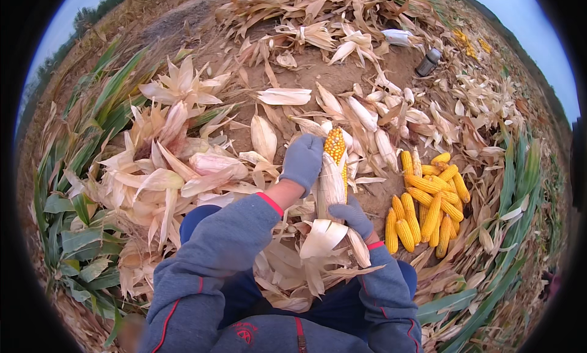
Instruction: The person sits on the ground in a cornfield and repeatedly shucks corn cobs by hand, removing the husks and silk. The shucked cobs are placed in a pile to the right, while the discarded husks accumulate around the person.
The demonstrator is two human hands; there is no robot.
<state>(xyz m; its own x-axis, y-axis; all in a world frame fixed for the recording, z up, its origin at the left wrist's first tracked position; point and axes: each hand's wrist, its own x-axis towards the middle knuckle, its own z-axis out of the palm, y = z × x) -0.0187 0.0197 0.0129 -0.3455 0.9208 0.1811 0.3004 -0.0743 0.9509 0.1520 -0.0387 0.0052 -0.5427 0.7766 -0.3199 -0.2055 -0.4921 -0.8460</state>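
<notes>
A partly husked ear of corn [335, 144] stands upright before me, its yellow kernels bare at the tip and down the right side. Pale husk [329, 183] still covers its lower left part. My left hand [303, 160], in a grey glove, is closed at the upper left of the ear, on the husk near the tip. Around the ear's base is my right hand [353, 217], gloved too; its fingers are partly hidden by the ear. Peeled husk leaves [323, 238] hang below it over my lap.
Bare yellow cobs [431, 201] lie piled at the right. Loose dry husks [160, 179] cover the ground at the left. Unhusked ears [363, 113] lie ahead. Farther off are a thermos bottle [428, 62] and a white packet [397, 37]. Green corn stalks [516, 188] flank both sides.
</notes>
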